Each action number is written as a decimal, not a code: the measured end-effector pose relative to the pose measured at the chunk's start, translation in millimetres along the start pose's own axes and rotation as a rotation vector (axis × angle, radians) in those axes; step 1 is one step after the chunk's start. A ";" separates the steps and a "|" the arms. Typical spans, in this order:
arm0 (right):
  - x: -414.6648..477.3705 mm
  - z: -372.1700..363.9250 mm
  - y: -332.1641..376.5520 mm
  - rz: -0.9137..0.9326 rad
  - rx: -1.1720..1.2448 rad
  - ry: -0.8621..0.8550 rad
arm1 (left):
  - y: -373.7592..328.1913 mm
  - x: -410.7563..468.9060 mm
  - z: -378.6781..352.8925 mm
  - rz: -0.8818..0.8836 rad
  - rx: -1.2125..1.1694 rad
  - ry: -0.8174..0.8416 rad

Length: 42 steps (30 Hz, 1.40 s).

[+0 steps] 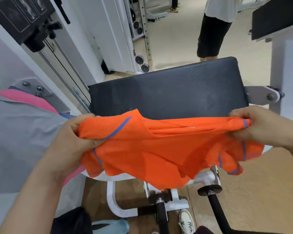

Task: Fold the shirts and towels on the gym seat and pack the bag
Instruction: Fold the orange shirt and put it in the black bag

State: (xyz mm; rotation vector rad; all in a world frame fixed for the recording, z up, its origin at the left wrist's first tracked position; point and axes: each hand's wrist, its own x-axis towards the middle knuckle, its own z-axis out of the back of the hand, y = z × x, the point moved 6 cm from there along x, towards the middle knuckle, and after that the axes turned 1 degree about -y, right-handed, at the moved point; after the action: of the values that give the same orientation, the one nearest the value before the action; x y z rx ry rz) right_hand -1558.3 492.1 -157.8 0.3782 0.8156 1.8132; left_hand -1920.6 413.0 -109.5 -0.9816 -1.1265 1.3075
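An orange shirt [150,149] with blue seams is stretched between my two hands, just above the near edge of the dark padded gym seat [167,92]. My left hand [71,141] grips its left end with curled fingers. My right hand [259,125] pinches its right end. The shirt's lower part hangs in loose folds over the seat's front edge. A grey cloth [20,141] and a pink one [29,100] lie heaped at the left. No bag can be made out for certain.
A white machine frame with cables [69,68] stands at the left. A person in black shorts [211,36] stands beyond the seat. Below are black handles [215,205], a white shoe [186,220], a light-blue item [110,226] and something black [71,222] on the floor.
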 end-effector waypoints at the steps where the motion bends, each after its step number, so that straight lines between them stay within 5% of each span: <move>1: -9.9 -0.7 1.8 -0.025 0.171 0.037 | 2.3 -6.4 3.9 -0.007 -0.056 -0.018; 5: -31.3 7.5 23.7 0.001 0.793 -0.022 | 3.1 -20.7 11.5 -0.046 -0.208 -0.031; 9: -21.8 30.5 33.0 -0.004 1.074 -0.202 | -14.6 -3.6 18.9 -0.127 -0.245 -0.080; 13: 13.4 32.9 24.7 -0.053 0.833 -0.077 | 13.1 50.7 22.5 -0.166 0.229 -0.251; 16: 63.4 31.1 -14.2 -0.141 0.574 -0.222 | 61.0 98.0 12.7 -0.038 0.439 -0.225; 19: 114.6 29.5 -42.5 -0.162 0.382 -0.272 | 86.1 135.2 19.1 0.015 0.543 -0.342; 24: 200.8 55.5 -45.0 -0.150 0.400 -0.219 | 81.0 202.7 40.0 -0.021 0.595 -0.536; 27: 256.5 71.8 -32.5 -0.117 0.104 -0.408 | 75.1 246.0 49.5 -0.076 0.761 -0.602; 34: 308.8 27.8 -52.8 -0.061 -0.473 -0.715 | 117.7 308.2 48.8 0.016 1.089 -0.527; 42: 339.5 39.2 -46.7 0.123 -0.384 -0.670 | 119.6 340.8 47.9 -0.050 1.357 -0.361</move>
State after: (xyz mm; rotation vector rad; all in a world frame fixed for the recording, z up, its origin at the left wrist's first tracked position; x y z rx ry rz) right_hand -1633.7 825.7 -203.1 0.7359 -0.0212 1.7400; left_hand -2012.8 755.0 -195.2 0.2944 -0.2744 1.7871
